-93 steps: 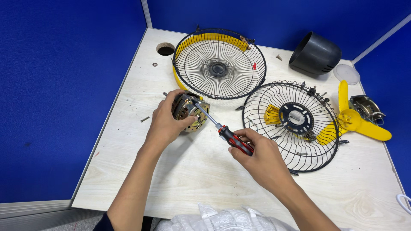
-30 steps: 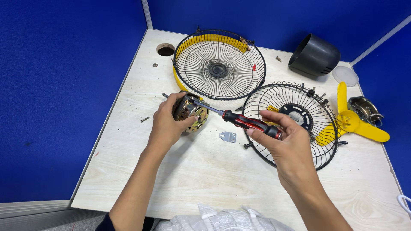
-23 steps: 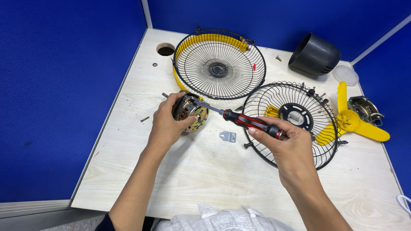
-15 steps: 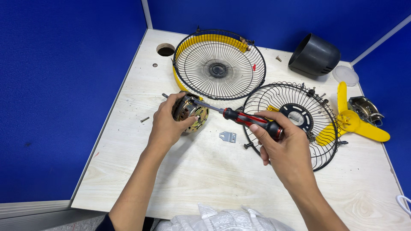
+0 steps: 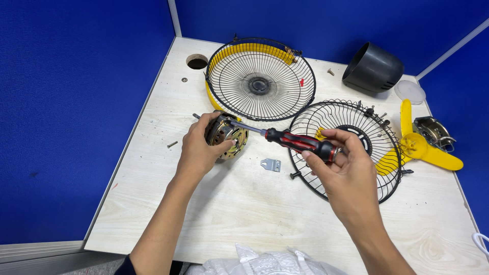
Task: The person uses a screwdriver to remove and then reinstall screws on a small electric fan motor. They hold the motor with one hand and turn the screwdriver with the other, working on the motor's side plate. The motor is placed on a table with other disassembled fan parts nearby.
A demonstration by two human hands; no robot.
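My left hand (image 5: 199, 147) grips a round brass-coloured fan motor (image 5: 227, 137) that rests on the pale wooden table (image 5: 244, 214). In my right hand (image 5: 342, 170) is a screwdriver (image 5: 290, 139) with a red and black handle. Its metal shaft points left and the tip touches the top of the motor. A small grey metal bracket (image 5: 270, 164) lies on the table between my hands, just below the screwdriver.
Two black wire fan guards lie beyond my hands: one with a yellow rim (image 5: 260, 76) at the back, one (image 5: 351, 145) under my right hand. A yellow fan blade (image 5: 420, 147), black motor housing (image 5: 373, 69), clear lid (image 5: 410, 91) and loose screws (image 5: 172, 144) are around. Blue partitions enclose the table.
My right hand swung the screwdriver handle from the near side to the right, over the wire guard. The grey bracket now lies on the table. My left hand stayed on the motor.
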